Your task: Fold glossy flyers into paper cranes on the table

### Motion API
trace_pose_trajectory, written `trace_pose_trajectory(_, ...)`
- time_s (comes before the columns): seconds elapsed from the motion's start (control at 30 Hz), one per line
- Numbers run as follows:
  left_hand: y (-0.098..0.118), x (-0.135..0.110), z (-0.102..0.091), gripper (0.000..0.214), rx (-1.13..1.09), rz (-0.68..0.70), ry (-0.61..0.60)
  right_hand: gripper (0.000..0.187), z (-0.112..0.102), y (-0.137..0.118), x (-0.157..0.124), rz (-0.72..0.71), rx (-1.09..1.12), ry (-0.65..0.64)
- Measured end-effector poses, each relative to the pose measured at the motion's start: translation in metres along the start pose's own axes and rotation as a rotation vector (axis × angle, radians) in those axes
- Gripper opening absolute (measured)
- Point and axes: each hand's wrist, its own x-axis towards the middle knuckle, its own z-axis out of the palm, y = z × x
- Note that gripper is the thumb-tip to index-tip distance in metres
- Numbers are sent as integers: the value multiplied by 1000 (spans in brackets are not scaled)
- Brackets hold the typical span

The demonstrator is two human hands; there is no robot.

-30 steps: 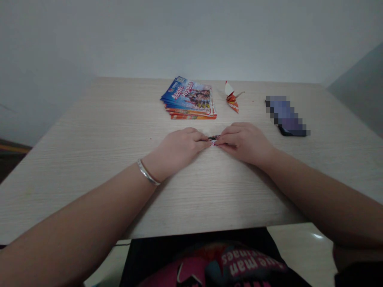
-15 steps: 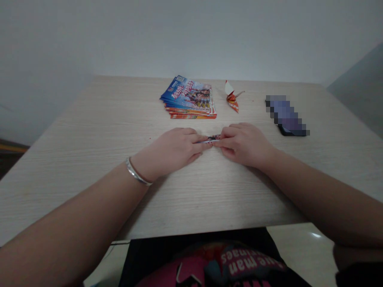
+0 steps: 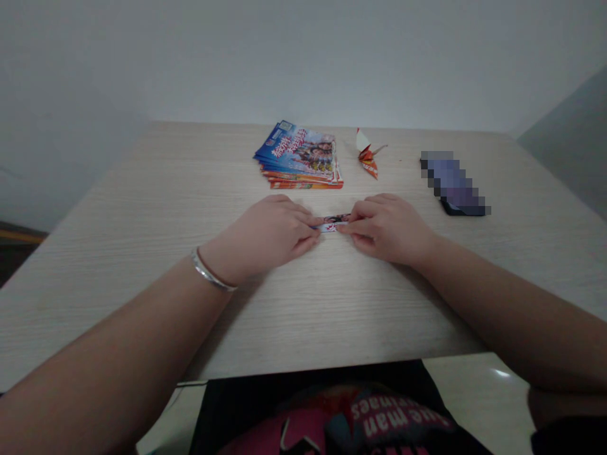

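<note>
A narrow strip of folded printed paper [image 3: 334, 221] lies low on the table between my two hands. Its dark picture band and a white band with red print show in the gap; the ends are under my fingers. My left hand [image 3: 279, 230] grips the left end, fingertips pressed together on it. At the right end, my right hand [image 3: 391, 227] pinches the paper with thumb and fingers. A silver bangle [image 3: 208, 273] circles my left wrist.
Beyond my hands lies a fanned stack of printed leaflets [image 3: 303, 151]. Right of it stands a folded orange-and-white paper crane [image 3: 367, 155]. A dark phone [image 3: 455, 186], partly pixelated, lies farther right. The pale wooden table [image 3: 313, 316] meets a wall at the back.
My left hand has shifted slightly left along the strip, and more of the printed paper shows between the hands. My right hand is nearly unmoved.
</note>
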Motion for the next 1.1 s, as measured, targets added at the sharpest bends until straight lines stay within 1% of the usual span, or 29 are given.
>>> trace_pose_trajectory(0.07, -1, -1, -3, 37, 44, -12, -62, 25, 1, 1, -1, -4, 6, 10)
trace_pose_trajectory(0.1, -1, -1, -4, 38, 59, -22, -74, 25, 1, 2, -1, -9, 6, 15)
trace_pose_trajectory(0.23, -3, 0, -4, 34, 31, -27, -50, 26, 2, 3, -2, -41, -3, 15)
trace_pose_trajectory(0.33, -2, 1, -1, 36, 15, -20, -6, 27, 2, 3, -1, -68, -17, 16)
trace_pose_trajectory(0.4, -1, 2, 3, 36, 38, 0, 26, 28, 2, 2, 0, -75, -29, 21)
trace_pose_trajectory(0.5, 1, 2, 8, 30, 90, 30, 31, 28, 1, 3, 1, -79, -30, 22)
trace_pose_trajectory(0.6, 3, 3, 11, 29, 123, 1, 33, 29, -2, 9, 0, -111, 4, 4)
trace_pose_trajectory(0.73, 6, 4, 10, 32, 96, -51, 20, 26, -7, 19, -4, -158, 48, -11)
trace_pose_trajectory(0.83, 9, 5, 9, 32, 66, -72, 27, 23, -10, 22, -5, -181, 65, 15)
trace_pose_trajectory(0.97, 10, 5, 12, 30, 16, -74, 99, 21, -7, 24, -4, -204, 114, 60)
trace_pose_trajectory(1.03, 9, 5, 14, 28, -6, -50, 113, 19, -3, 25, -4, -187, 146, 88)
trace_pose_trajectory(1.1, 7, 6, 15, 27, -13, -22, 112, 20, 1, 24, -3, -140, 154, 140)
